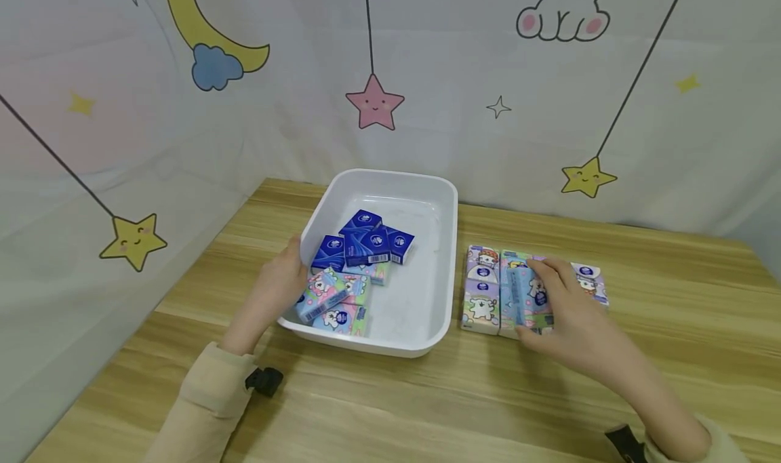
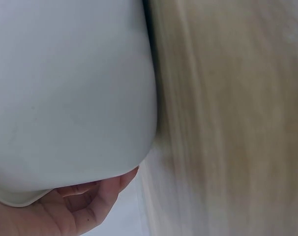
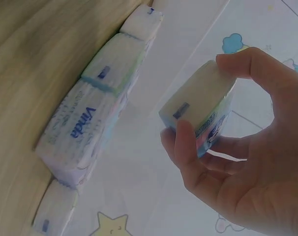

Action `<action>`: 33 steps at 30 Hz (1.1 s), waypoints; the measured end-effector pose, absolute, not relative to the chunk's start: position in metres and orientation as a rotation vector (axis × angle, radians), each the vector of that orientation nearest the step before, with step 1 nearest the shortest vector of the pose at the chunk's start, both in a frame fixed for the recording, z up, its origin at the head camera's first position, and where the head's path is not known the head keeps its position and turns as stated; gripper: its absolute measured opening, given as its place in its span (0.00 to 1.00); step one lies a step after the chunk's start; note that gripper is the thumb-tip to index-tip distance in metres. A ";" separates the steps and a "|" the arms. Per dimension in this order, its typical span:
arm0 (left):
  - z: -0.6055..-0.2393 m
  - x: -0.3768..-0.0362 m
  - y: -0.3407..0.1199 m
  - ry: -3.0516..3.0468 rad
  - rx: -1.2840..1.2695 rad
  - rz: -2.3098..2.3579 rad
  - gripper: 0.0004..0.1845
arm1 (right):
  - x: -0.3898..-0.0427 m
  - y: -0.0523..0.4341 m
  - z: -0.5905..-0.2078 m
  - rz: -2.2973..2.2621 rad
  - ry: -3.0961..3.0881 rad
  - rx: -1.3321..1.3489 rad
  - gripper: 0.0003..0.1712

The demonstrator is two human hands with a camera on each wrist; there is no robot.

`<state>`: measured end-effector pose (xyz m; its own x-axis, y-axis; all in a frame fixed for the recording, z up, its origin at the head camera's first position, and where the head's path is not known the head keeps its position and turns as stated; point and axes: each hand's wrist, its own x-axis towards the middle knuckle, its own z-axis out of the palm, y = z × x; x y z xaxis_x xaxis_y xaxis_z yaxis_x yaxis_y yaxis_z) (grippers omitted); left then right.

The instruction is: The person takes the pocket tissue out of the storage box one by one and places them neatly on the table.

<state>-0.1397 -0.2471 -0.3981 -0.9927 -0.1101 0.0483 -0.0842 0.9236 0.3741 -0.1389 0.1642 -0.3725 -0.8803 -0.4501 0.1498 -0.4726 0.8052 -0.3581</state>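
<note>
A white plastic tray (image 1: 390, 175) stands mid-table, holding several dark blue tissue packs (image 1: 363, 243) and pastel cartoon packs (image 1: 332, 300) at its left end. My left hand (image 1: 277, 287) grips the tray's left rim; the left wrist view shows the fingers (image 2: 85, 206) curled under the tray wall (image 2: 70, 98). My right hand (image 1: 567, 314) pinches one pastel tissue pack (image 1: 526, 293) between thumb and fingers, just above a row of pastel packs (image 1: 482, 287) lying right of the tray. In the right wrist view the held pack (image 3: 200, 105) is clear of the row (image 3: 85, 128).
The wooden table (image 1: 671, 327) runs right and toward me from the tray. A cartoon-printed cloth backdrop (image 1: 427, 76) hangs close behind the table and along its left side. The tray's right half (image 1: 415, 293) holds nothing.
</note>
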 end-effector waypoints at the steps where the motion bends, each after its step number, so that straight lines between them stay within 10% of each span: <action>1: -0.398 -0.140 -0.247 -3.015 0.153 -0.582 0.29 | -0.139 0.167 -0.374 0.609 -2.945 0.740 0.54; 33: -0.397 -0.138 -0.247 -3.001 0.131 -0.574 0.28 | -0.146 0.247 -0.406 0.463 -3.178 0.500 0.61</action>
<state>-0.1379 -0.2465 -0.3971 -0.9929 -0.0996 0.0657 -0.0684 0.9261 0.3710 -0.1463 0.2469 -0.4065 -0.9469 -0.3155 -0.0624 -0.2847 0.9124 -0.2942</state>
